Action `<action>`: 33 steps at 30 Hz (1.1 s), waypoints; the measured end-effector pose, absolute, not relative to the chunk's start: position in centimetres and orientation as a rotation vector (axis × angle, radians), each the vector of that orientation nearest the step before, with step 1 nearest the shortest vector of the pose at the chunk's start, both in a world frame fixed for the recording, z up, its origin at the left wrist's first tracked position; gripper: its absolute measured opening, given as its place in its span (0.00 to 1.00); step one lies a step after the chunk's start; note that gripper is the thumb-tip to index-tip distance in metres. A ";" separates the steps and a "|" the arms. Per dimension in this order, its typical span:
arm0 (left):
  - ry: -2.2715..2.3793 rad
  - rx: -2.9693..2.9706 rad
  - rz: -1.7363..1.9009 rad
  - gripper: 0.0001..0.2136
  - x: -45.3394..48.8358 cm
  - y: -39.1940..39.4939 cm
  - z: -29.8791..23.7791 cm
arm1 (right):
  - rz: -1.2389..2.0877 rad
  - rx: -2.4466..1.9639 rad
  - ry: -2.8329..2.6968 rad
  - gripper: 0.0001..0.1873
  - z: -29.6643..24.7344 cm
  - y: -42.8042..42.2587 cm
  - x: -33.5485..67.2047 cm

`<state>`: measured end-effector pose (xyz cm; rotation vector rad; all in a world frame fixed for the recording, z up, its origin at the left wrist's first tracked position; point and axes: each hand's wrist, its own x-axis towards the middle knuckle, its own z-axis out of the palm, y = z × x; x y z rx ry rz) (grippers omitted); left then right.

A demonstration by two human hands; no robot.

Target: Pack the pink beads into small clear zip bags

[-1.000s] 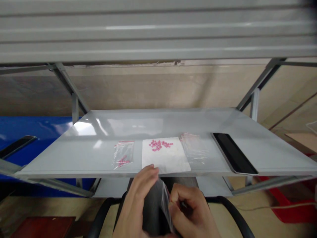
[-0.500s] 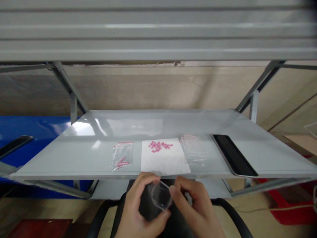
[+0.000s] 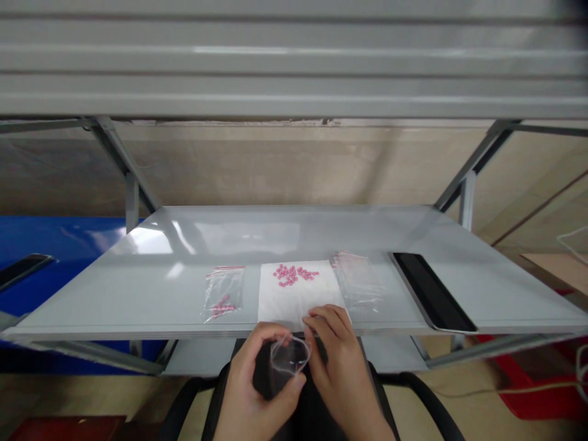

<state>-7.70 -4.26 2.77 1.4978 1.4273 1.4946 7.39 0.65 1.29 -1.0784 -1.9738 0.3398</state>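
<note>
My left hand (image 3: 260,392) grips a small clear plastic bag (image 3: 287,361) between thumb and fingers, below the table's front edge. The bag's mouth gapes into a rounded loop and faces up. To the right of the bag, my right hand (image 3: 337,364) has its fingers apart, their tips over the front of a white paper sheet (image 3: 294,303). Its thumb is close to the bag's rim; whether they touch I cannot tell. Several small pink beads (image 3: 287,275) lie scattered on the back half of the sheet.
Left of the paper lies a clear zip bag (image 3: 225,291) with pink beads inside. On its right are a stack of clear zip bags (image 3: 361,282) and a dark-screened tablet (image 3: 432,291). The grey table (image 3: 151,288) has metal supports; chair armrests flank my lap.
My right hand has left the bag's rim and moved forward and up to the paper's front edge, its fingers stretching out. The bag's mouth has turned more upward and looks rounder.
</note>
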 end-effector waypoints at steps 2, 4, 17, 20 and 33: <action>1.435 1.471 1.487 0.15 -7.6 -4.2 2.5 | 0.297 -1.073 -1.976 0.11 1.7 1.1 7.9; 1.424 1.439 1.490 0.16 -7.3 -4.2 2.2 | 0.155 -1.073 -1.961 0.10 2.4 2.3 8.7; 1.110 1.466 1.554 0.22 -5.6 -3.6 -1.3 | -0.346 -1.432 -2.039 0.09 2.2 10.6 8.5; 1.119 1.464 1.550 0.22 -5.7 -3.5 -1.3 | -0.334 -1.439 -2.048 0.10 1.9 10.9 8.2; 1.164 1.216 1.556 0.20 -5.0 -3.8 -0.4 | 0.806 -0.826 -2.092 0.08 8.6 3.1 10.9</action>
